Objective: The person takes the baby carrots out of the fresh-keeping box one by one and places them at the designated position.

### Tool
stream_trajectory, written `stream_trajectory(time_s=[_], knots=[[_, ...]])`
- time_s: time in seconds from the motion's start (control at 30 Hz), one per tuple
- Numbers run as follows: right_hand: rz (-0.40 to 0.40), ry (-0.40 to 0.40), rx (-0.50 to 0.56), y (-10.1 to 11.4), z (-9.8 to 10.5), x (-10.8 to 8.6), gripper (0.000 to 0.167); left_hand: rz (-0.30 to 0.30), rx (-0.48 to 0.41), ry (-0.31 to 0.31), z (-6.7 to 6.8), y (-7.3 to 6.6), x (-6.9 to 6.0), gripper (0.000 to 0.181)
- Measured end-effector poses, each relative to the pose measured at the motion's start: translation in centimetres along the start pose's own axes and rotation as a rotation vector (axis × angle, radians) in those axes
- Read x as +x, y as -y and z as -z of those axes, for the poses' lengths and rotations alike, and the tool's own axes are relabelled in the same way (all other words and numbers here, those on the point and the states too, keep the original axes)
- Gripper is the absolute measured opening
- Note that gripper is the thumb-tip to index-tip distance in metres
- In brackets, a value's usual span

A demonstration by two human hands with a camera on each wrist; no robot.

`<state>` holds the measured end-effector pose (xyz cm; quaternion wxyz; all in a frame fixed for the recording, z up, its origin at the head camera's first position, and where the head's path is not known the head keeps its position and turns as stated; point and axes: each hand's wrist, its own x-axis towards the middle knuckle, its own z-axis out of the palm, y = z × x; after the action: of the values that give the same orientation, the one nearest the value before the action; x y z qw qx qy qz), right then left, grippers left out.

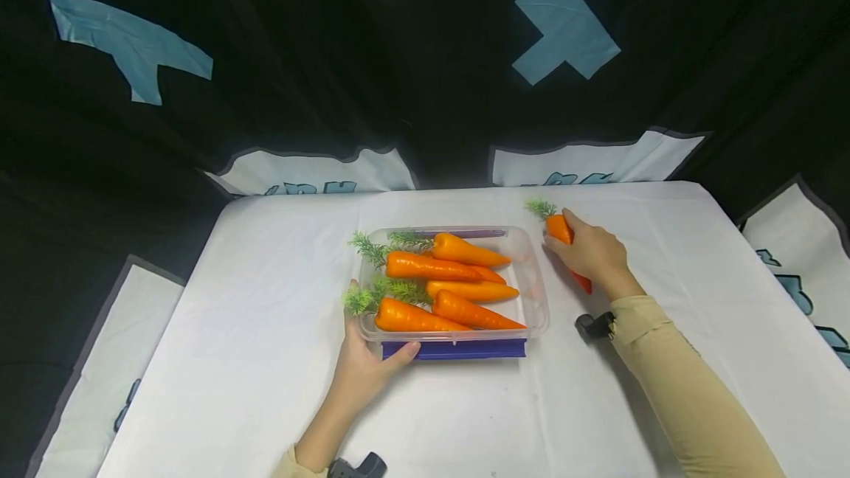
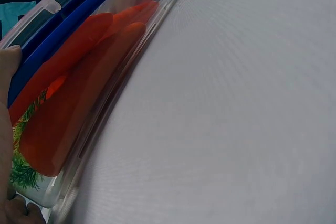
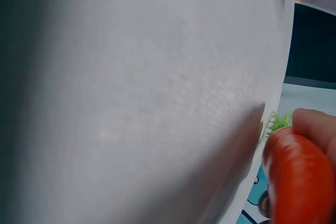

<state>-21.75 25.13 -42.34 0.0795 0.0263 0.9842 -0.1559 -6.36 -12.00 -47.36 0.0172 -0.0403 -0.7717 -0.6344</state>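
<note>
A clear plastic container (image 1: 539, 308) with blue side clips stands mid-table, holding several orange carrots (image 1: 432, 267) with green feathery tops. My left hand (image 1: 364, 367) grips its near left corner, thumb over the front rim by the blue clip (image 1: 458, 350). In the left wrist view, carrots (image 2: 79, 98) show through the container's clear wall. To the right of the container, my right hand (image 1: 593, 251) holds a single carrot (image 1: 559, 228) by its thick upper part, its green top pointing away and its tip toward me. The right wrist view shows that carrot (image 3: 299, 177) close up.
A white cloth (image 1: 279, 279) covers the table. Behind it hangs a dark curtain (image 1: 299, 80) with light blue patches. Small black devices (image 1: 593, 327) are worn on both wrists.
</note>
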Motion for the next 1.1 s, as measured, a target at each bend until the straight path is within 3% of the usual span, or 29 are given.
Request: stream_trajectory(time_s=[0.2, 0.4, 0.7, 0.93, 1.1], knots=[[-0.018, 0.051, -0.006, -0.1, -0.3, -0.1, 0.084, -0.013, -0.083, 0.023, -0.1, 0.1, 0.1, 0.121], [-0.023, 0.056, -0.019, -0.2, -0.4, -0.1, 0.086, 0.004, -0.023, 0.005, 0.0, 0.0, 0.0, 0.122], [-0.037, 0.054, -0.060, -0.2, -0.4, -0.2, 0.091, -0.018, -0.053, 0.018, 0.0, 0.0, 0.1, 0.121], [-0.054, -0.044, -0.152, 0.2, 0.2, -0.5, 0.096, -0.012, -0.038, 0.015, 0.0, 0.0, 0.0, 0.121], [-0.011, -0.120, -0.140, 1.1, 1.5, -1.2, 0.092, -0.018, -0.043, 0.013, 0.0, 0.1, 0.0, 0.121]])
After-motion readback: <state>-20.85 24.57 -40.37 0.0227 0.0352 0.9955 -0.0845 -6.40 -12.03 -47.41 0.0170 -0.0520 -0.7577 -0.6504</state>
